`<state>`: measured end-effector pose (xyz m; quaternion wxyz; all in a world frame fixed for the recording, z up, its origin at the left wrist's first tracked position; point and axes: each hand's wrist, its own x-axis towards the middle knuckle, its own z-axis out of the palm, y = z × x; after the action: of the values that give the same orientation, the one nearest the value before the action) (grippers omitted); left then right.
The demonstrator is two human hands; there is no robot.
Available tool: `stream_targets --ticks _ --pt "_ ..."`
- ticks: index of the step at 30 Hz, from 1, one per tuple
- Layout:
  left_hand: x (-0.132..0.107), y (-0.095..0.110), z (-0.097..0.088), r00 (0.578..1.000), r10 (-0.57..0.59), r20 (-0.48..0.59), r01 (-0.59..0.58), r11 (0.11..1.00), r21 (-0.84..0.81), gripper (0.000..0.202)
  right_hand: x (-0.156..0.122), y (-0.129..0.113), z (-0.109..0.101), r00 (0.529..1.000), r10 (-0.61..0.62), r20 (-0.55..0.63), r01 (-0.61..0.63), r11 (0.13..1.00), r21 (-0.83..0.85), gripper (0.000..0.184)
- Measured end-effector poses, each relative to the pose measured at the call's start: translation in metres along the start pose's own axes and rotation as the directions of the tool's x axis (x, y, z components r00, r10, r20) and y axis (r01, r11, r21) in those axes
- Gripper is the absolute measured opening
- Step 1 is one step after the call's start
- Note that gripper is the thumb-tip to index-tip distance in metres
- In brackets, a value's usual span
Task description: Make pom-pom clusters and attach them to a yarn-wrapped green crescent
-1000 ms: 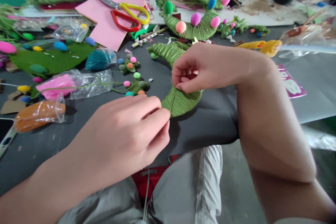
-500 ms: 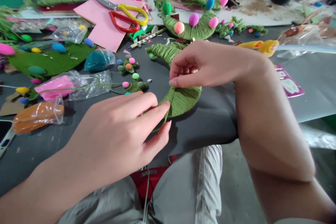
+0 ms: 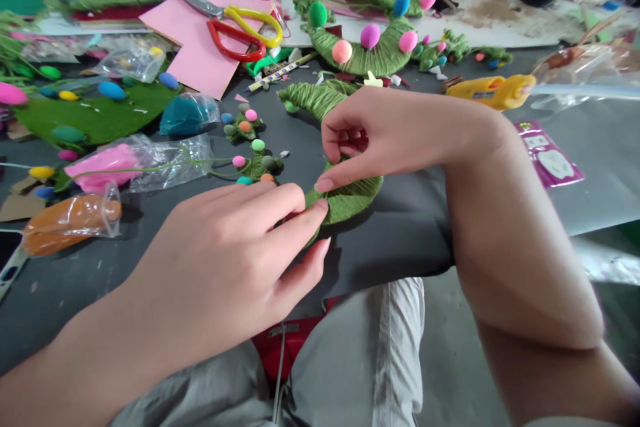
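Note:
A curved form wrapped in green yarn lies on the dark table in front of me. My left hand pinches its near end, fingertips closed on the green yarn strand. My right hand rests on the middle of the wrapped form, fingers curled and thumb pressing down on the yarn. The form's far end shows beyond my right hand.
Finished green crescents with coloured pom-poms lie at the back. Red and yellow scissors sit on pink paper. A yellow glue gun lies at the right. Bagged pom-poms and small pom-pom sprigs lie to the left.
My right hand slid down the wrapped form toward my left hand, thumb now pressing near the end. My left fingers stay at the near end, pinching the yarn.

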<state>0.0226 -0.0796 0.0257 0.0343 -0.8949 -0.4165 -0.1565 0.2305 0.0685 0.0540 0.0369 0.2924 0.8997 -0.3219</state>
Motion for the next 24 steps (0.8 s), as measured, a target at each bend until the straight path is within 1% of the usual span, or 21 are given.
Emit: stream_targets --ticks 3,6,9,13,17,20,24 --pt "-0.0017 0.0002 -0.0005 1.000 0.005 0.007 -0.005 1.000 -0.009 0.025 0.0004 -0.0017 0.0009 0.999 0.033 -0.013 -0.033 0.999 -0.002 0.039" --pt "-0.0023 0.0007 -0.0011 1.000 0.018 0.003 -0.018 1.000 -0.019 0.024 0.0006 -0.0013 0.0012 0.999 0.017 -0.032 -0.017 1.000 -0.003 0.035" --pt "-0.0018 0.0009 -0.0014 1.000 0.026 -0.009 -0.026 0.999 -0.030 0.023 0.0013 -0.0007 0.0009 1.000 0.002 -0.024 -0.003 1.000 -0.008 0.033" --pt "-0.0011 0.0003 -0.0006 1.000 0.020 -0.011 -0.020 0.999 -0.025 0.025 0.0021 -0.0016 0.0015 1.000 0.020 -0.012 -0.019 1.000 0.006 0.040" --pt "-0.0001 0.0000 0.0003 1.000 0.027 0.001 -0.027 1.000 -0.013 0.024 0.0015 -0.0023 0.0034 0.999 0.007 -0.033 -0.008 0.999 -0.035 0.044" --pt "0.0003 0.0006 -0.0002 0.999 0.033 0.004 -0.033 0.999 -0.017 0.022 0.0014 -0.0010 0.0042 0.999 -0.001 -0.044 -0.001 0.999 -0.039 0.041" --pt "-0.0006 0.0014 -0.0013 0.999 0.035 0.006 -0.035 0.999 -0.029 0.021 0.0014 0.0000 0.0039 0.998 0.012 -0.059 -0.012 1.000 0.001 0.034"
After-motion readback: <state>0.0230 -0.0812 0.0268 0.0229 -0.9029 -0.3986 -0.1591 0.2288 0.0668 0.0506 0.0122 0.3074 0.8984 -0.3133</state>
